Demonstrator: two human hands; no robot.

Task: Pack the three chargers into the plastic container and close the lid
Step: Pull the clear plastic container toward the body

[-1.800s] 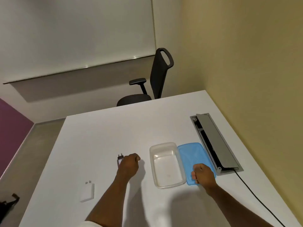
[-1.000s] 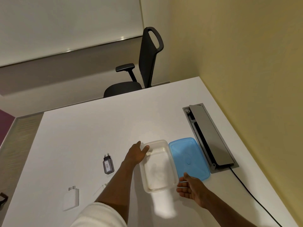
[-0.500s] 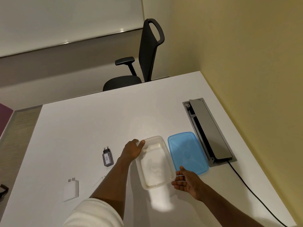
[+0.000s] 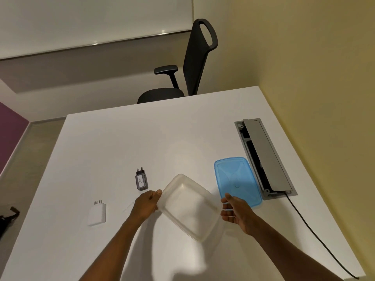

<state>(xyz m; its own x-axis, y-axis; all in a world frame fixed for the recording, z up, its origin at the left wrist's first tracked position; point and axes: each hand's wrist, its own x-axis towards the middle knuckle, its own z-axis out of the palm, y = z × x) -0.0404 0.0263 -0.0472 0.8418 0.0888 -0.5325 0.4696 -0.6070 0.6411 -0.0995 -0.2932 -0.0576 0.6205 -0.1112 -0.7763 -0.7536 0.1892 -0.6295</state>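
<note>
The clear plastic container [image 4: 189,205] is held between both hands, turned at an angle over the white table. My left hand [image 4: 145,205] grips its left rim and my right hand [image 4: 236,212] holds its right side with fingers spread. It holds nothing. The blue lid [image 4: 236,180] lies flat on the table just right of it. A dark grey charger [image 4: 141,181] lies left of the container. A white charger [image 4: 97,214] lies farther left. A thin pale edge [image 4: 127,207] shows beside my left wrist; I cannot tell what it is.
An open grey cable hatch [image 4: 263,157] is set into the white table [image 4: 142,138] at the right, with a black cable [image 4: 316,236] running toward the front edge. A black office chair [image 4: 188,67] stands behind the table. A yellow wall is on the right.
Both hands took hold of the container, drew it toward me and left, and turned it at an angle away from the lid. The view also shifted.
</note>
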